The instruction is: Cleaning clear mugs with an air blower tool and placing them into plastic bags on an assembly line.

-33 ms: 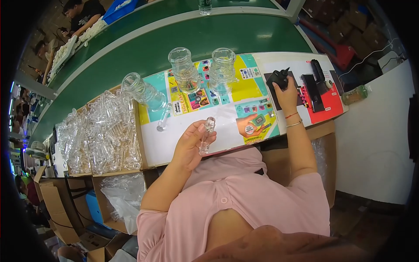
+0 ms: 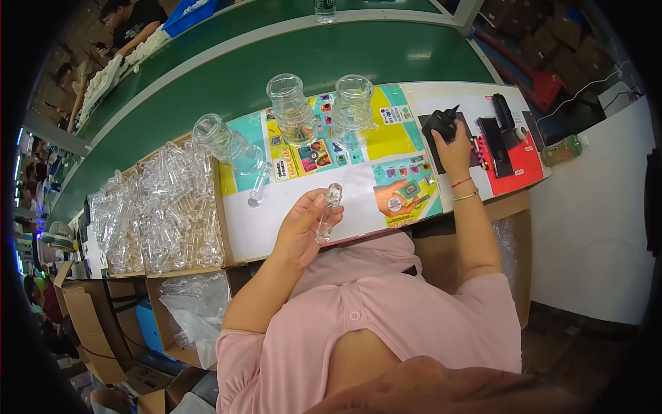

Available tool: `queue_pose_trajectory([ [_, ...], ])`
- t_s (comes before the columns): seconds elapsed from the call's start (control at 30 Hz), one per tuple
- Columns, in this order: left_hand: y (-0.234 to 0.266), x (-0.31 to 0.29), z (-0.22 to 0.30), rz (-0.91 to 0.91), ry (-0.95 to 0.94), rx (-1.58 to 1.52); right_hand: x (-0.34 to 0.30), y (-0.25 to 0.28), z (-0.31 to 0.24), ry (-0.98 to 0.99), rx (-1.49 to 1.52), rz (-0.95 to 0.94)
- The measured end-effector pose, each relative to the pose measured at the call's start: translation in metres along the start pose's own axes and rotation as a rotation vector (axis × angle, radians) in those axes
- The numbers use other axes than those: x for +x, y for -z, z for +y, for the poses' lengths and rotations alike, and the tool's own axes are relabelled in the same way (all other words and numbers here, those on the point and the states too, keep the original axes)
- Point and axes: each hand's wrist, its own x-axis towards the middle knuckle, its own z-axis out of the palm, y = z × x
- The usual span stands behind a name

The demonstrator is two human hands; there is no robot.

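Surface (image 2: pixel 256 231): broad, white in the near part, printed sheets toward the back and right.

Carton (image 2: pixel 221 224) at its left end: heaped with clear pieces (image 2: pixel 162 214), tangled; likely to knock and chip if raked through. Better lifted singly.

Three clear vessels (image 2: pixel 292 114) on the sheets, wide-mouthed; the leftmost looks tilted, though the lens bends things. Probably stiff, brittle, heavier than the small pieces. Best held round the body, away from the rim.

Right hand (image 2: pixel 454 141), on the right part of the surface: fingers curled round a black nozzled container (image 2: pixel 440 125); far side hidden, cannot tell if it is lifted. Probably light; grip the body, leave the nozzle free.

Left hand (image 2: pixel 301 226), above the near edge: thumb and fingers pinching a clear stemmed piece (image 2: pixel 329 210), one end up. Looks hard, smooth, light; likely slippery, breakable if dropped. Mid-stem is the sound hold, with gentle pressure.

Loose clear tube (image 2: pixel 259 185): lying just beside the leftmost vessel; contact unclear. Could roll. Pinch across its middle.
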Motion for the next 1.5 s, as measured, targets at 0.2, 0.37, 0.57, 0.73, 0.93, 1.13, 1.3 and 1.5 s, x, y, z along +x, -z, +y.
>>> queue_pose_trajectory([
  [0.2, -0.007, 0.011, -0.001, 0.015, 0.023, -0.003, -0.006, 0.005, -0.008, 0.149, 0.235, 0.097],
  [0.37, -0.004, 0.019, -0.007, -0.017, 0.031, -0.011, -0.041, 0.030, -0.056, 0.655, 0.340, 0.403],
  [0.57, -0.012, 0.043, -0.031, -0.155, 0.093, 0.002, -0.102, -0.012, -0.117, 0.196, 0.887, -0.515],
  [0.73, -0.003, 0.089, -0.040, 0.121, -0.372, 0.499, -0.086, -0.025, -0.112, -0.221, 1.095, -0.380],
  [0.93, 0.007, 0.158, -0.018, 0.243, -0.782, 1.252, -0.036, -0.056, -0.082, -0.348, 1.188, -0.201],
  [1.13, 0.010, 0.135, -0.021, 0.054, -0.540, 1.293, -0.044, -0.044, -0.093, -0.406, 1.445, -0.342],
  [1.3, -0.008, 0.046, -0.011, -0.172, -0.479, 0.822, -0.083, -0.001, -0.119, -0.232, 1.277, -0.503],
  [1.5, -0.015, -0.007, -0.004, -0.200, -0.492, 0.520, -0.100, 0.006, -0.153, 0.055, 1.216, -0.551],
])
